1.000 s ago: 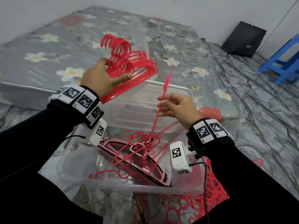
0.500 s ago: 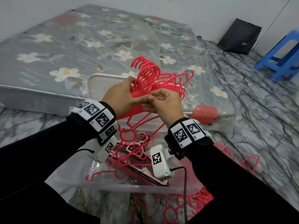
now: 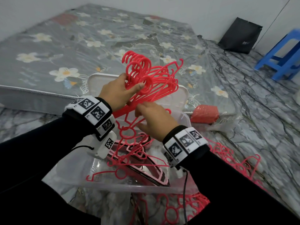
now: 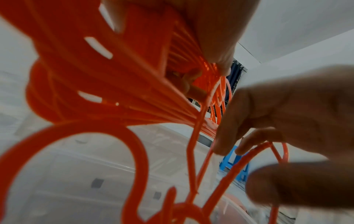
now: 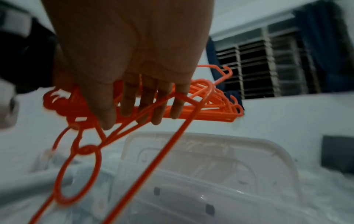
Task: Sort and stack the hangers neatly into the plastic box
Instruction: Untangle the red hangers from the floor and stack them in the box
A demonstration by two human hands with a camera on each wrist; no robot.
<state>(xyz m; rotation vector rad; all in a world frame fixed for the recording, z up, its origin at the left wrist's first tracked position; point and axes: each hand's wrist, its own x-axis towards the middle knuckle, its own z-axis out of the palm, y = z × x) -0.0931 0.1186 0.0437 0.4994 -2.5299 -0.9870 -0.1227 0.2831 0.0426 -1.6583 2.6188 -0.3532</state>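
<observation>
Head view: I see the left hand [image 3: 116,91] clamped round a bundle of red hangers [image 3: 155,78], held up over the clear plastic box [image 3: 129,186]. The right hand [image 3: 155,120] sits just below, fingers nearly straight against one dangling hanger [image 4: 140,156]. I cannot tell if it grips. A pile of hangers [image 3: 142,159] lies in the box, and scattered hangers [image 3: 227,153] lie on the floor [image 3: 259,127] beside it.

Floor: grey marbled floor [image 3: 253,120].
On it: floral mattress [image 3: 65,46], plastic box [image 3: 129,186], loose red hangers [image 3: 224,154].
Far right corner: blue stool [image 3: 281,54], black bag [image 3: 240,36].
</observation>
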